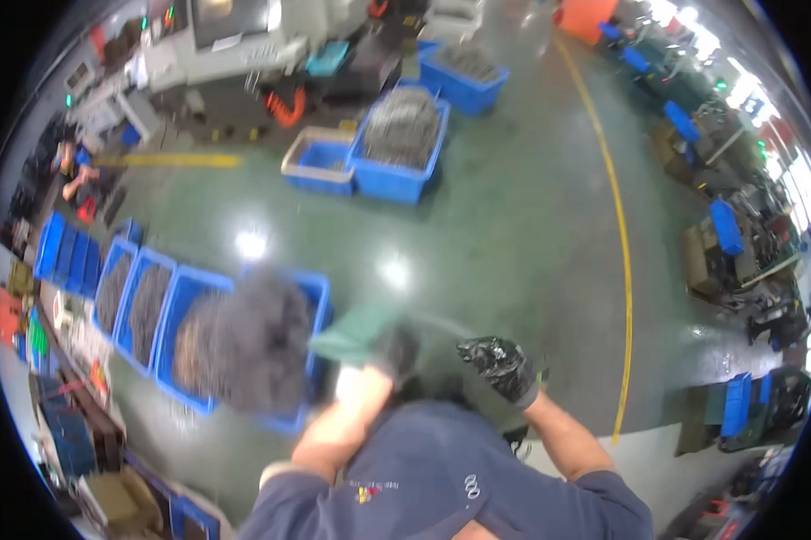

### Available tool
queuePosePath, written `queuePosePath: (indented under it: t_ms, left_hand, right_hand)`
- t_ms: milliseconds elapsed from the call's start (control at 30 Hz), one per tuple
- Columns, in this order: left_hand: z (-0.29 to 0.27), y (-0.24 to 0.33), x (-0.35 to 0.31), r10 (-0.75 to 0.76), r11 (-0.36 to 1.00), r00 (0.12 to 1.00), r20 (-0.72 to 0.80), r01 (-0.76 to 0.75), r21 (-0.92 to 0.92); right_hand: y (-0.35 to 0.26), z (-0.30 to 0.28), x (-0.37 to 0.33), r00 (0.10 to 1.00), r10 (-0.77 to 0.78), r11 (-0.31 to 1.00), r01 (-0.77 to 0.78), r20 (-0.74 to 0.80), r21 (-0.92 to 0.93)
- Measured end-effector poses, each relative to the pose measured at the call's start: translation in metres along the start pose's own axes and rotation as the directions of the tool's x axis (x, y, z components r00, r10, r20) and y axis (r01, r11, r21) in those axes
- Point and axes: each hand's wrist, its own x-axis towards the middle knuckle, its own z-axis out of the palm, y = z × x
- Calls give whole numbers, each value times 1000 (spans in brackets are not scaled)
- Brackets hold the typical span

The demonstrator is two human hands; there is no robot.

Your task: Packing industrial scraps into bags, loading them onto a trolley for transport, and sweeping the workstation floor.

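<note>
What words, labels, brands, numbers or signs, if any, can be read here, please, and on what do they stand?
None can be read.
Navy shirt: pale lettering and small marks, too small and blurred.
Pale grey machine: dark lettering on its front, too blurred.
Blue bins and black right-hand glove: no writing visible.

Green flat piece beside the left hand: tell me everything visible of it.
The green flat piece is plain and dull, wedge-like, narrowing leftward. It shows between the dark-gloved left hand and the blurred grey tangled mass at the blue tub. Its right end meets the hand in view; blur hides any hold, its material and whether it touches the mass.
</note>
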Motion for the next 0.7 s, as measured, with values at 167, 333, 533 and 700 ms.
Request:
queuePosePath:
  t_ms: [167, 333, 533, 700]
  left_hand:
    - [-48, -16, -16, 33, -643, 946, 322, -227, 731]
    - [-24, -9, -25, -124, -984, 934, 334, -159, 80]
    - [-48, -11, -54, -339, -891, 873, 351, -178, -417]
    - [-54, -17, -66, -335, -843, 901, 275, -156, -515]
  right_hand:
    - [8, 45, -3, 949, 31, 996, -55, 314, 68]
    - [-5, 63, 53, 905, 423, 636, -339, 55, 693]
    - [-14, 40, 75, 862, 495, 327, -301, 109, 896]
    - [9, 33, 72, 847, 514, 189, -269, 138, 944]
